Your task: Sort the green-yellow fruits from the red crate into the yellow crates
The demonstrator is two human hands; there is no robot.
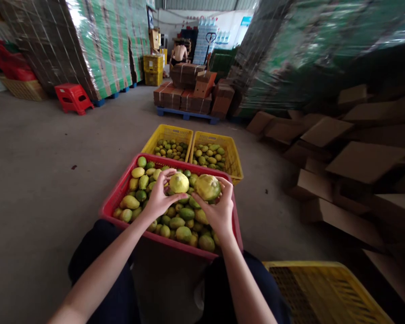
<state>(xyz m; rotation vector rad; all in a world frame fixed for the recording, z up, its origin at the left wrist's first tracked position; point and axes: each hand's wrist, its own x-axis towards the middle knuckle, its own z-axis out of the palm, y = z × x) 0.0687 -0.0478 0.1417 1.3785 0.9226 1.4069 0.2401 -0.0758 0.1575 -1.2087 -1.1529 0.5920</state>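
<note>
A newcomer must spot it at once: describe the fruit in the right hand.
Find the red crate of green and yellow fruit before the person's knees. Above it, the left hand and right hand each hold a fruit. The right hand's fruit is larger and lumpier, yellow with green along its side, unlike the smaller left-hand fruit.

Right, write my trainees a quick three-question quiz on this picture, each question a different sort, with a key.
1. Short answer: which looks larger, the fruit in the left hand or the fruit in the right hand?
2. Multiple choice: what colour is the crate just below the hands? A) blue B) red C) green
3. True or false: a stool stands on the floor.

Key: 1. The fruit in the right hand. 2. B. 3. True.
</note>
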